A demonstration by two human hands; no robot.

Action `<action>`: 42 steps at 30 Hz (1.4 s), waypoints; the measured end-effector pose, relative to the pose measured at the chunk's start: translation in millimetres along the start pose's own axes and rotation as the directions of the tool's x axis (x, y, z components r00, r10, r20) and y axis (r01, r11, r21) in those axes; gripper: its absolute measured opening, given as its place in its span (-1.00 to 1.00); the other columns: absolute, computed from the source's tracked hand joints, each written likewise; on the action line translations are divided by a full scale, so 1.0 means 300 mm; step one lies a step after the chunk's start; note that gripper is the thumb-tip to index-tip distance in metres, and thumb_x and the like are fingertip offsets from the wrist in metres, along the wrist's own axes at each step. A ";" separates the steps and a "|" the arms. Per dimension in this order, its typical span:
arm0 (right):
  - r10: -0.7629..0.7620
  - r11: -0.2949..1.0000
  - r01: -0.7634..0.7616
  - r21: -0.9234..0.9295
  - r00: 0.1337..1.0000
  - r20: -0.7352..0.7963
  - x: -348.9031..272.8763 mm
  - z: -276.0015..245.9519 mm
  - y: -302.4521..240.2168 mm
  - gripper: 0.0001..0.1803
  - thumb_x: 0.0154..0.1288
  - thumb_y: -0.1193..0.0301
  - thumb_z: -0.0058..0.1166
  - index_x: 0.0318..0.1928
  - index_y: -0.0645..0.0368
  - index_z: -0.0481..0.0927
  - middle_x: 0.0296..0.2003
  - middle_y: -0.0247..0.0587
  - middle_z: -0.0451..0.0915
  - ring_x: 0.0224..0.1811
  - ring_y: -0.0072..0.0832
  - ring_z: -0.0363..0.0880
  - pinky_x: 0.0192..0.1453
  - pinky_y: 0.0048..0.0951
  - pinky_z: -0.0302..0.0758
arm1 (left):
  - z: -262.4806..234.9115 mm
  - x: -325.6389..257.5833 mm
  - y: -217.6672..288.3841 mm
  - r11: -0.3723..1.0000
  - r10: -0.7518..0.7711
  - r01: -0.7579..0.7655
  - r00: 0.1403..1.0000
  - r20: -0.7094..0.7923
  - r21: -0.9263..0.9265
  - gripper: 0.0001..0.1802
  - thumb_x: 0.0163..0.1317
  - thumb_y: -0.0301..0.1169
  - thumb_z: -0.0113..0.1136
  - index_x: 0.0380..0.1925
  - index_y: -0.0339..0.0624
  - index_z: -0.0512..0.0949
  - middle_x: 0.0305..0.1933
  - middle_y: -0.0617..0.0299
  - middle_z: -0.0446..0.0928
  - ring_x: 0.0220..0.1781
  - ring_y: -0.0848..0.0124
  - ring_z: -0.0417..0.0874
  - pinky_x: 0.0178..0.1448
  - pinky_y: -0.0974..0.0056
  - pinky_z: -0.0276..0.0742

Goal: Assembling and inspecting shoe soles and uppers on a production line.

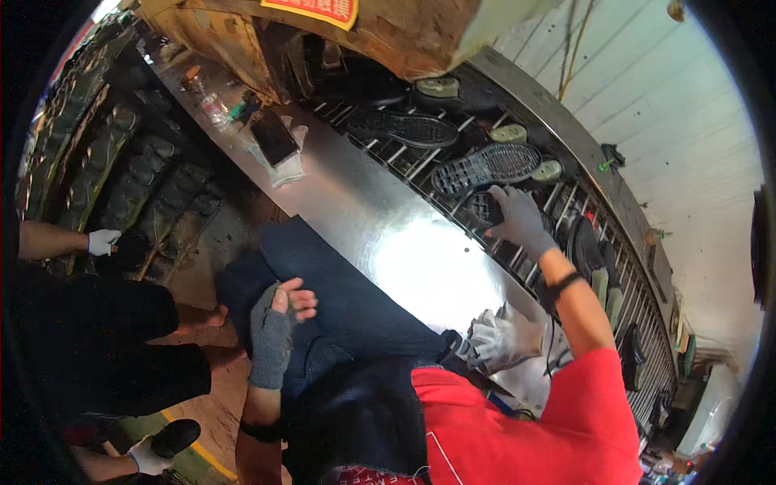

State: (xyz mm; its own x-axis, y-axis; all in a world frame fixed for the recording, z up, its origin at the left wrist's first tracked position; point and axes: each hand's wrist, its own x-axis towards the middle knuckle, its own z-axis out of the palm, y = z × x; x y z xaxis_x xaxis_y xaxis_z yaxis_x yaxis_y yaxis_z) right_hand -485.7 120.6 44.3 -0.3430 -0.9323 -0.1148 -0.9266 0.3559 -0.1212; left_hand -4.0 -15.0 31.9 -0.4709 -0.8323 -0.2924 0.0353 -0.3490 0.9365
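Our right hand point(517, 217) gripped a black shoe point(487, 208) on the conveyor rack point(453, 145), its length running along the rack. Our left hand point(279, 319) rested loosely curled and empty on our lap, farther off.

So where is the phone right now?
In the head view the dark phone lies up and to the left on the shiny metal counter, on top of a white glove, near a clear plastic bottle.

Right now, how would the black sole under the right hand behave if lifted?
The black sole looks thin and rubbery, so probably light and bendy. Its tread and the gloved right hand suggest little slipping. Flat, unlikely to roll.
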 end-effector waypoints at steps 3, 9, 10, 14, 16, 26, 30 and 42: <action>-0.450 0.826 0.494 0.272 0.868 -0.209 -0.079 -0.120 -0.260 -0.18 -0.16 0.20 0.56 0.23 0.00 0.62 0.03 -0.12 0.67 0.11 -0.05 0.65 0.24 -0.04 0.53 | 0.132 0.026 -0.015 0.924 -0.277 0.308 0.947 0.161 -0.227 -0.34 0.63 -0.03 -0.03 0.36 -0.49 0.38 0.11 -0.12 0.65 0.10 0.16 0.74 0.16 0.12 0.73; -0.542 0.786 0.603 0.135 0.778 -0.317 0.011 -0.089 -0.322 0.00 -0.07 0.24 0.51 0.47 -0.06 0.40 0.47 -0.10 0.33 0.57 -0.08 0.21 0.59 0.01 0.13 | 0.257 0.054 -0.011 0.758 -0.223 0.467 0.842 0.491 -0.456 -0.30 0.54 -0.08 0.02 0.37 -0.54 0.35 0.30 -0.20 0.57 0.28 0.03 0.67 0.31 -0.03 0.68; -0.415 0.893 0.449 0.029 0.847 -0.333 0.066 -0.062 -0.232 0.03 -0.12 0.30 0.54 0.47 -0.05 0.40 0.46 -0.09 0.33 0.55 -0.05 0.22 0.57 0.02 0.16 | 0.230 0.050 0.000 0.768 -0.205 0.396 0.897 0.392 -0.503 -0.30 0.52 -0.09 0.01 0.36 -0.55 0.35 0.33 -0.24 0.55 0.29 0.01 0.66 0.31 -0.04 0.69; -0.207 0.975 0.189 -0.116 0.964 -0.168 0.180 0.035 0.103 -0.08 0.03 0.68 0.26 0.48 -0.11 0.42 0.43 -0.09 0.40 0.47 -0.05 0.34 0.57 -0.09 0.30 | 0.090 0.020 0.040 0.511 -0.139 0.370 0.926 0.350 -0.776 -0.10 0.59 0.22 -0.22 0.36 -0.56 0.34 0.36 -0.34 0.49 0.31 -0.02 0.65 0.34 -0.06 0.69; -0.207 0.952 0.167 -0.257 0.968 -0.138 0.168 0.100 0.119 -0.16 0.15 0.65 0.21 0.48 -0.08 0.42 0.43 -0.05 0.42 0.47 -0.06 0.37 0.54 -0.07 0.36 | 0.056 0.003 0.036 0.752 0.049 0.171 0.949 0.313 -0.637 0.24 0.34 0.57 -0.31 0.48 -0.50 0.23 0.40 -0.31 0.45 0.34 -0.13 0.61 0.36 -0.12 0.65; 0.397 0.267 -0.301 0.916 0.900 0.180 -0.173 0.288 0.367 -0.31 0.49 0.08 0.25 0.48 0.10 0.41 0.11 -0.29 0.64 0.09 -0.47 0.62 0.11 -0.25 0.59 | 0.025 0.001 -0.068 0.737 0.017 0.063 0.994 0.112 -0.673 0.16 0.39 0.53 -0.42 0.44 -0.42 0.31 0.25 -0.22 0.59 0.18 -0.03 0.73 0.27 -0.06 0.71; 0.737 -0.117 -0.264 0.957 0.623 0.262 -0.042 0.223 0.641 -0.06 0.23 -0.28 0.35 0.40 0.07 0.45 0.09 -0.20 0.56 0.05 -0.25 0.53 0.10 -0.15 0.54 | 0.034 -0.040 -0.100 0.849 -0.363 0.295 0.929 -0.077 -0.438 -0.20 0.54 0.16 0.02 0.37 -0.41 0.41 0.23 -0.13 0.61 0.10 0.09 0.75 0.26 0.02 0.72; 0.468 -0.352 0.039 0.935 0.873 0.139 0.026 0.218 0.610 -0.64 0.56 0.24 0.08 0.23 0.12 0.52 0.12 -0.19 0.65 0.15 -0.15 0.68 0.24 -0.06 0.69 | 0.007 -0.074 -0.086 0.973 -0.220 0.204 0.959 -0.181 -0.103 -0.51 0.49 -0.32 0.25 0.33 -0.27 0.49 0.17 0.19 0.61 0.11 0.32 0.64 0.24 0.17 0.61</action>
State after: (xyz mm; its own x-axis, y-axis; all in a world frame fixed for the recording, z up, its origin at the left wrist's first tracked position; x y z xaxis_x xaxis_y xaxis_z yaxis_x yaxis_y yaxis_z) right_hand -647.9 182.6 -43.3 -0.7115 -0.6381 -0.2944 0.4565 -0.1012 -0.8840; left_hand 3.7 13.3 14.6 -0.2998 -0.7987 -0.5217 0.0291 -0.5542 0.8319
